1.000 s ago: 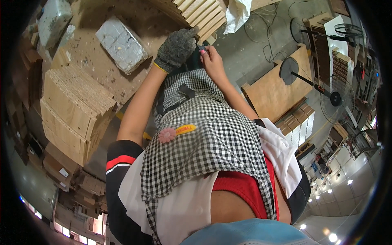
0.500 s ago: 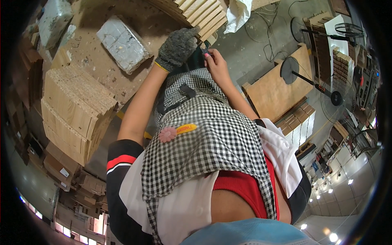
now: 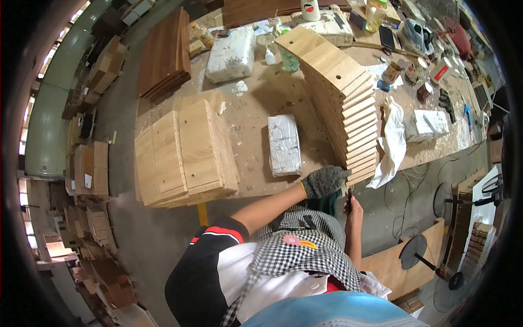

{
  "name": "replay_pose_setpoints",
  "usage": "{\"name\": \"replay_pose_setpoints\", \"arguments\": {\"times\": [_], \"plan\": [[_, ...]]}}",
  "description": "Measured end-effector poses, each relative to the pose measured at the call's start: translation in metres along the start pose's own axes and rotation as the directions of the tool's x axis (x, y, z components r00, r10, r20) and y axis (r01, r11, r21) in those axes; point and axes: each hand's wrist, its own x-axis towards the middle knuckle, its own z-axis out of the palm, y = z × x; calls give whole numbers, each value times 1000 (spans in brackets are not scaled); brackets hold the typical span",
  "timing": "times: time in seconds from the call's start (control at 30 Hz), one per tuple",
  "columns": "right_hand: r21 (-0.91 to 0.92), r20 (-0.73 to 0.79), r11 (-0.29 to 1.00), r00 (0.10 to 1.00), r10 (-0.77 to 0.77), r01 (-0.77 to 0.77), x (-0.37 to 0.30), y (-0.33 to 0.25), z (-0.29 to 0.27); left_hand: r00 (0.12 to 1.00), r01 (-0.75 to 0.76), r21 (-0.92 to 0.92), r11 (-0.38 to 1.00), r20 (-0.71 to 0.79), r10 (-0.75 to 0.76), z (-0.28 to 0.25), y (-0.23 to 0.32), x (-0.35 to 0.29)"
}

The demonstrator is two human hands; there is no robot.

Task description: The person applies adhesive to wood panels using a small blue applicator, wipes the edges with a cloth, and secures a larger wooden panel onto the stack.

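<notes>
Grey-gloved left hand (image 3: pixel 325 181) touches one board stack (image 3: pixel 357 122), right hand (image 3: pixel 355 210) one tool (image 3: pixel 350 196).

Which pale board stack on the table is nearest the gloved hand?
The long stepped stack, beside the left hand; the other pale stack lies farther left.

Tool (image 3: pixel 350 197) in right hand (image 3: pixel 354 211) too small to identify; top edge cuts brown panel (image 3: pixel 259 12)

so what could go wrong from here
The slim dark object in the bare right hand could slip toward the gloved left hand close by. That bare hand might catch a splinter on the row of pale boards. The row ends near the table edge, so a knock might shift it.
</notes>
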Motion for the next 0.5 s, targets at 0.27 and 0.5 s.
{"name": "replay_pose_setpoints", "arguments": {"times": [0.27,0.5], "plan": [[222,80,967,991,110,-126,1,13,-10,997,10,35,999,71,-13,-1,0,-5],[117,21,987,994,-109,106,1,25,-11,1000,-11,84,996,3,11,-10,8,-10]]}}
